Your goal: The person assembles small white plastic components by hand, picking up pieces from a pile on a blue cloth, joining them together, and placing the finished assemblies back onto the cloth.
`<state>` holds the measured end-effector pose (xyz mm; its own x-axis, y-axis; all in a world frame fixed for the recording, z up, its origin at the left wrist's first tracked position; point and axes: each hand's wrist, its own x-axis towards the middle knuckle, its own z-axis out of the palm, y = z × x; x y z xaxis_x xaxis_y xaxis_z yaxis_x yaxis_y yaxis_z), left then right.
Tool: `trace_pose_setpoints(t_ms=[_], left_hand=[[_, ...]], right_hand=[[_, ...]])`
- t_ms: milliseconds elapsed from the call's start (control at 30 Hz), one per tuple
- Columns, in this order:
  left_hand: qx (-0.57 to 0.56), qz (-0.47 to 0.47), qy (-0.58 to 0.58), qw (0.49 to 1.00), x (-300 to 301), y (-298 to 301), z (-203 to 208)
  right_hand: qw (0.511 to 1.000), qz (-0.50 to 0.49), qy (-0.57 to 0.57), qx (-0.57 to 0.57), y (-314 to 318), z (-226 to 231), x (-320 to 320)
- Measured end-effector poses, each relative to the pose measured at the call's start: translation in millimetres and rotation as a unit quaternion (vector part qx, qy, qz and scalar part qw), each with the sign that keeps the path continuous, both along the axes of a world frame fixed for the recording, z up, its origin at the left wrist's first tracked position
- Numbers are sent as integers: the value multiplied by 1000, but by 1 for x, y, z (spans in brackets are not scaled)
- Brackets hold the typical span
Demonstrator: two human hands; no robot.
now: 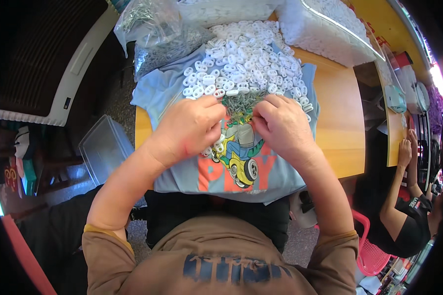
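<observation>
My left hand (194, 123) is closed, fingers curled inward, at the near left edge of a heap of white oval plastic pieces with two holes (246, 61). Whatever it grips is hidden from above. My right hand (283, 123) is pinched shut beside a small pile of thin silvery metal pins or screws (241, 104); its fingertips hide anything between them. Just below my left fingers lie a few loose white pieces (218, 146). Under all of this a blue-grey printed T-shirt (182, 182) is spread over the table.
Behind the heap stand clear bins of white pieces (325, 34) and plastic bags of metal parts (167, 46). The wooden table (342, 132) reaches to the right. A clear plastic tub (106, 150) is at the left. Another person's arms (398, 196) and a pink chair (371, 250) are at right.
</observation>
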<state>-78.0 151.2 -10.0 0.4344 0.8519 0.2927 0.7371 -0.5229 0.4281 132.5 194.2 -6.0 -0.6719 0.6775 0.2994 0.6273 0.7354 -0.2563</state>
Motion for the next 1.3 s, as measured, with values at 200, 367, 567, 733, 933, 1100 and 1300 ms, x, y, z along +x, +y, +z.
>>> trace_pose_setpoints(t_ms=[200, 367, 567, 733, 933, 1100, 1300], left_hand=[[-60, 64, -139, 986, 8, -11, 8], [-283, 144, -393, 863, 19, -17, 11], [-270, 113, -474, 830, 28, -24, 8], [-238, 70, -457, 854, 39, -25, 19], [-154, 78, -419, 891, 50, -21, 18], [-108, 63, -414, 902, 54, -30, 16], [-226, 85, -490, 838, 68, -53, 28]], right_hand=[[988, -51, 120, -78, -3, -2, 7], [963, -61, 210, -155, -3, 6, 10], [947, -30, 268, -177, -3, 0, 15], [889, -41, 316, -329, -18, 19, 10], [873, -27, 330, -357, -23, 20, 7], [789, -36, 403, -462, -43, 16, 10], [665, -3, 503, -552, -57, 23, 18]])
